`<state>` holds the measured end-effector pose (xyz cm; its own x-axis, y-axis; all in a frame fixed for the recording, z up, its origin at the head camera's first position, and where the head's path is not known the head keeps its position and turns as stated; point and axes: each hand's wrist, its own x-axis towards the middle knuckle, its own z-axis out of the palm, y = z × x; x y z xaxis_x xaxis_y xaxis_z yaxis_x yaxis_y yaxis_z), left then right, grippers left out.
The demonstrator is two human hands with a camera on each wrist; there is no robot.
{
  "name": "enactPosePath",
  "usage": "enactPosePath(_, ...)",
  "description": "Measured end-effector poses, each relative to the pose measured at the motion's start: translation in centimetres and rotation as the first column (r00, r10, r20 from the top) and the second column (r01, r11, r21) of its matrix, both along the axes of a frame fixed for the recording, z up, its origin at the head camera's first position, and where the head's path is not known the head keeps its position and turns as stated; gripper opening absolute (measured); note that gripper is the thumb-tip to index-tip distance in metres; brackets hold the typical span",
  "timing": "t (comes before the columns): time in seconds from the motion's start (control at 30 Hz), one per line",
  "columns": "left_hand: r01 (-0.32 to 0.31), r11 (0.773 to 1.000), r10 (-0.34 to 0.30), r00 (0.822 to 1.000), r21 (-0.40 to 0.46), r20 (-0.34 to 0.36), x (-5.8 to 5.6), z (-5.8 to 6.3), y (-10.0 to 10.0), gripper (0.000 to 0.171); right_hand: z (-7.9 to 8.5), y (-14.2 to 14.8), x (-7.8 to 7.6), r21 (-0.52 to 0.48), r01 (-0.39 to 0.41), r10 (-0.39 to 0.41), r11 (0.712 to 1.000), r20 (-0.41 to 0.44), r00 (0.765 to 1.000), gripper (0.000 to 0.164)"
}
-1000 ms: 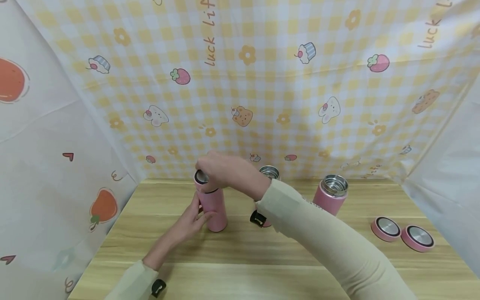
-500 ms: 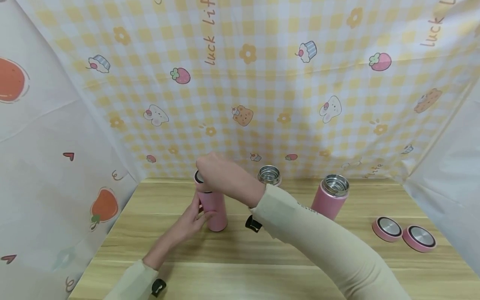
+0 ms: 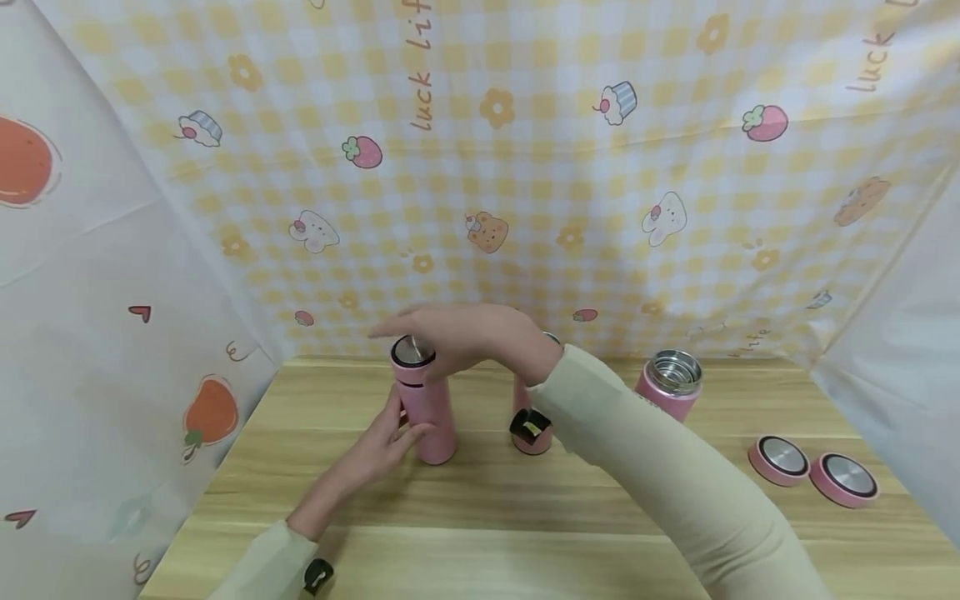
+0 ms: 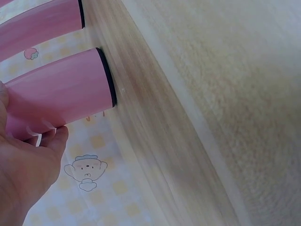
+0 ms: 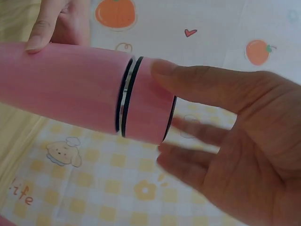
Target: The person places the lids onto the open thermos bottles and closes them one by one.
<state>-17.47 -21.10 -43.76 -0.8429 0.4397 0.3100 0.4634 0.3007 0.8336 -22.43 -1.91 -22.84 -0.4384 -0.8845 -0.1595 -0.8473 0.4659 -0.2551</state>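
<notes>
A pink thermos bottle (image 3: 435,429) stands upright on the wooden table at the left. My left hand (image 3: 386,442) grips its body, thumb in front and fingers behind. On its top sits a pink lid (image 5: 148,101) with a brushed-metal disc; a narrow gap with bare metal shows between lid and body in the right wrist view. Around the lid is my right hand (image 3: 472,333), its fingers loosely stretched out. The thumb lies at the lid's side, while the other fingers look apart from it, slightly blurred.
A second pink bottle (image 3: 522,396) stands partly hidden behind the right wrist. Farther right is a lidless third bottle (image 3: 667,405), partly covered by the sleeve. Two lids (image 3: 778,458) lie side by side at the right. A checked cloth (image 3: 525,167) hangs behind the table.
The right hand's fingers have loosened and spread from the lid, uncovering its metal top. The right forearm has shifted slightly right. The left hand keeps holding the bottle in place.
</notes>
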Motion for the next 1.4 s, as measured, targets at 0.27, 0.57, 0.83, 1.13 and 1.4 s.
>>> enactPosePath(0.27, 0.009, 1.0, -0.009, 1.0, 0.014, -0.004, 0.0, -0.1, 0.1, 0.079, -0.6, 0.1, -0.9, -0.02, -0.167, 0.167, 0.986, -0.003, 0.986, 0.055)
enactPosePath(0.57, 0.006, 1.0, -0.006, 1.0, 0.024, -0.001, -0.1, 0.0, 0.2, 0.079, -1.0, 0.3, -1.1, -0.024, -0.144, 0.143, 0.989, -0.012, 0.99, 0.052)
enactPosePath(0.83, -0.017, 1.0, 0.016, 0.999, 0.021, 0.04, 0.1, 0.1, 0.2, 0.079, -1.2, 0.2, -0.9, -0.036, -0.106, 0.106, 0.994, -0.009, 0.994, 0.055)
enactPosePath(1.13, -0.031, 0.999, 0.031, 0.999, 0.013, 0.041, 0.0, 0.0, 0.3, 0.077, -1.4, -0.2, -0.5, -0.048, -0.108, 0.104, 0.993, -0.088, 0.991, 0.049)
enactPosePath(1.4, -0.022, 1.0, 0.022, 1.0, 0.01, 0.012, 0.1, 0.1, 0.3, 0.074, -1.5, -0.5, 0.2, -0.07, -0.06, 0.049, 0.996, -0.15, 0.987, 0.035)
